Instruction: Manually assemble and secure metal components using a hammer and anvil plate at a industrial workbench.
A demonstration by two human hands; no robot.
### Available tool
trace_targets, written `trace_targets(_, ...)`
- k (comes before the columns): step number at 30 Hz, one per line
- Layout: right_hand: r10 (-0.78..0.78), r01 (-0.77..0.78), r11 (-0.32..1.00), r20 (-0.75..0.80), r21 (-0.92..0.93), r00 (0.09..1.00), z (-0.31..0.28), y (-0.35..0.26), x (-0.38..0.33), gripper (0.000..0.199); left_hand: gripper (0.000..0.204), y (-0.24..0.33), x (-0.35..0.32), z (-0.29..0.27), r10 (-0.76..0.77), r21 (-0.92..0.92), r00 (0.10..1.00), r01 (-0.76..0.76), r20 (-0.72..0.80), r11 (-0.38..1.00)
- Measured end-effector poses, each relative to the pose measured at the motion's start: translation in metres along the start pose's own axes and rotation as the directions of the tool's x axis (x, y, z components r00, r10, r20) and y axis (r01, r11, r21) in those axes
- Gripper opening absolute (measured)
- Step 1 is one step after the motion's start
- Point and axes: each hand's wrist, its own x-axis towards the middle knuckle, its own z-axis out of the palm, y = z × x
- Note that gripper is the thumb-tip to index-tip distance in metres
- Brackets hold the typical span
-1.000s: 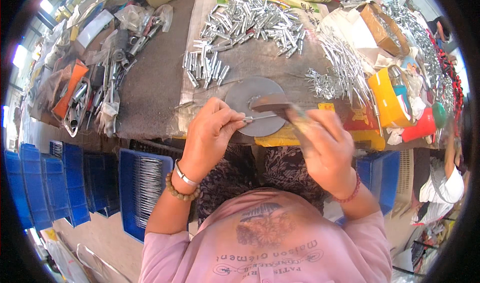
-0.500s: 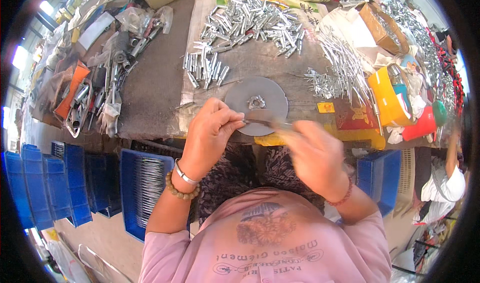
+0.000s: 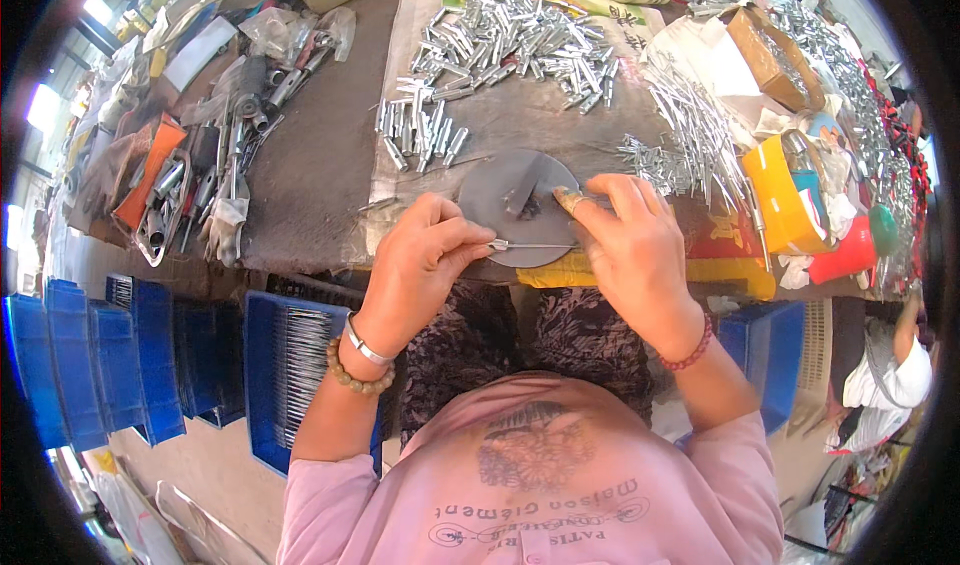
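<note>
Metal rod (image 3: 540,246) over grey disc (image 3: 484,193)

The left hand (image 3: 425,255) is pinching the rod's end, fingers nearly closed; the rod is stretching above the disc's near part; the right hand (image 3: 638,255) is gripping a hammer (image 3: 520,201), fingers partly curled.

- Head cam, the left one of a side-by-side fisheye pair, so you're basically looking out from the wearer's own spot
- Points down and a bit forward: pink shirt (image 3: 530,505) nearest, table (image 3: 320,115) stretching off to the far side
- Pretty close in, with the left hand (image 3: 420,255) and right hand (image 3: 640,255) around mid-view
- Super wide too: blue bins (image 3: 115,365) on the left, another person (image 3: 887,375) on the right, edges bending hard out there
</note>
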Motion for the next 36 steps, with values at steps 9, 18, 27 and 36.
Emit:
trace_targets(9, 0.263, -0.412, 0.837, 0.394, 0.361, 0.881, -0.005, -0.045, -0.032, 0.024, 0.033, 0.006, -0.011, 0.014, 0.038, 0.042, 0.984, -0.031, -0.172, 0.999)
trace_targets(18, 0.253, -0.817, 0.239, 0.778, 0.525, 0.575, 0.004, -0.061, -0.042, 0.021, 0.06, 0.033, -0.055, 0.029, -0.552, -0.577, 0.834, 0.454, 0.007, 0.679)
trace_targets(27, 0.186, -0.813, 0.158, 0.791, 0.561, 0.583, 0.007, -0.076, -0.045, 0.018, 0.067, 0.031, -0.061, 0.03, -0.616, -0.83, 0.779, 0.417, 0.118, 0.369)
trace_targets(36, 0.257, -0.659, 0.426, 0.615, 0.62, 0.745, 0.009, -0.082, -0.049, 0.024, 0.065, 0.012, -0.086, 0.002, -0.656, -0.862, 0.754, 0.309, -0.035, 0.401)
